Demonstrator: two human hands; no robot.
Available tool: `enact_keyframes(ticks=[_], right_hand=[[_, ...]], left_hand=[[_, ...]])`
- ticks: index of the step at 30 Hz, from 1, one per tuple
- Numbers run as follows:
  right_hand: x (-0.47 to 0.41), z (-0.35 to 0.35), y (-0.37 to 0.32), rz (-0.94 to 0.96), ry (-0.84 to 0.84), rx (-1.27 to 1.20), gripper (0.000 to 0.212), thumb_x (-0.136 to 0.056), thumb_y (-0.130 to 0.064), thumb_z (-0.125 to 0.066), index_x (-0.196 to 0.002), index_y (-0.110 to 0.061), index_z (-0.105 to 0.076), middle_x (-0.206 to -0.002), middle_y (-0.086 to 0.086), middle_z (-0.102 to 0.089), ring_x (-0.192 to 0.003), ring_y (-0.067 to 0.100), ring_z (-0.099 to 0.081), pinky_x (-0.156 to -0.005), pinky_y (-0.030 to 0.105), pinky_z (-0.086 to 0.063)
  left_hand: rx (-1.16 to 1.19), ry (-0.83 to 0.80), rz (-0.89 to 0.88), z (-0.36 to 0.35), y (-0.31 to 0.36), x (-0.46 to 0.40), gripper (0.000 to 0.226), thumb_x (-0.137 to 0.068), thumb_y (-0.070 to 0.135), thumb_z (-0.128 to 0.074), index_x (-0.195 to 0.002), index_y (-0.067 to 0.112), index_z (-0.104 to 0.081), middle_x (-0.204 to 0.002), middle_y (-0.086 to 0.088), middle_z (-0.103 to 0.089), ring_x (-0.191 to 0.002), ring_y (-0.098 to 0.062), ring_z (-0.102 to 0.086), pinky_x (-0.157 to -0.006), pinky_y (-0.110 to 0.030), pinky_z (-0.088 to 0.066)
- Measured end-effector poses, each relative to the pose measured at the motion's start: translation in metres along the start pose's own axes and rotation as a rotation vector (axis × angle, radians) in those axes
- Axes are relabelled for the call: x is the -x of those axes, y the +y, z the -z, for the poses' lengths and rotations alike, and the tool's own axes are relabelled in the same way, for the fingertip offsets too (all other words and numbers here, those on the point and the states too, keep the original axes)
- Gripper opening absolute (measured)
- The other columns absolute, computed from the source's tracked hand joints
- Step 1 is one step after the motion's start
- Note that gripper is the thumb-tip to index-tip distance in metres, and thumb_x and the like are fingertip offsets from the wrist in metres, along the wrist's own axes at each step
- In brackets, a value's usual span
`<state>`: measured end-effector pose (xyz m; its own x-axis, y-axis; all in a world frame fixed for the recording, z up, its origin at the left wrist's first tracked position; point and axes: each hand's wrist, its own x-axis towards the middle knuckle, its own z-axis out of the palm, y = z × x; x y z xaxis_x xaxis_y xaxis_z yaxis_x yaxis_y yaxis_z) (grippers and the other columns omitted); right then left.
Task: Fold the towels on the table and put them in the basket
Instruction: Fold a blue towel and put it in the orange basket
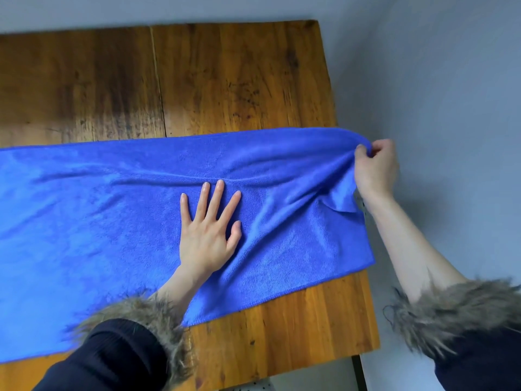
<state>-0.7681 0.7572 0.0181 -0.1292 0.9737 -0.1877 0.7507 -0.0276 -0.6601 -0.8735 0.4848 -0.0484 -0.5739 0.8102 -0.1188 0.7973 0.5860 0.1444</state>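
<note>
Fold 1 looks underway: the blue towel (141,210) lies across the table (225,80), left hand (207,232) spread flat on it, right hand (376,165) pinching its far-right corner (lifted). Next, carry that corner leftward.

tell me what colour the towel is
Blue, plain with no pattern; the towel shows in the head view, the only one.

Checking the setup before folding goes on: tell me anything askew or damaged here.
The blue towel lies askew and creased, its right end overhanging the wooden table where the right hand pinches it; the left hand presses it flat. The tabletop looks stained and scuffed.
</note>
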Motion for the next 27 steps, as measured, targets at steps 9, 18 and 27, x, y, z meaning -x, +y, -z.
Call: enact_keyframes(ticks=[9, 18, 27], right_hand=[[0.057, -0.011, -0.013, 0.572, -0.303, 0.077, 0.05, -0.088, -0.007, -0.051, -0.136, -0.017, -0.042, -0.12, 0.003, -0.064, -0.104, 0.024, -0.061, -0.087, 0.032, -0.045], [0.095, 0.001, 0.025, 0.656, -0.286, 0.244, 0.038, -0.087, -0.015, -0.061, -0.123, -0.006, -0.057, -0.12, 0.007, -0.062, -0.11, 0.028, -0.056, -0.095, 0.037, -0.041], [0.11, 0.034, 0.093, 0.292, -0.374, 0.662, 0.082, -0.077, -0.048, -0.068, -0.143, -0.022, -0.026, -0.138, 0.002, -0.038, -0.119, 0.026, -0.042, -0.091, 0.04, -0.041]], left_hand=[[-0.003, -0.004, -0.008, 0.0, 0.0, 0.0, 0.056, -0.09, 0.042, -0.033, -0.144, 0.028, -0.032, -0.154, -0.007, -0.025, -0.144, -0.029, -0.018, -0.113, -0.061, -0.007], [0.099, -0.002, -0.001, 0.008, 0.001, 0.001, 0.054, -0.089, 0.039, -0.034, -0.14, 0.024, -0.041, -0.153, -0.006, -0.028, -0.143, -0.027, -0.019, -0.114, -0.056, -0.004], [0.531, 0.137, 0.128, 0.053, 0.035, -0.069, 0.056, -0.088, 0.033, -0.061, -0.133, 0.006, -0.042, -0.123, -0.013, -0.051, -0.111, -0.033, -0.043, -0.095, -0.038, -0.036]])
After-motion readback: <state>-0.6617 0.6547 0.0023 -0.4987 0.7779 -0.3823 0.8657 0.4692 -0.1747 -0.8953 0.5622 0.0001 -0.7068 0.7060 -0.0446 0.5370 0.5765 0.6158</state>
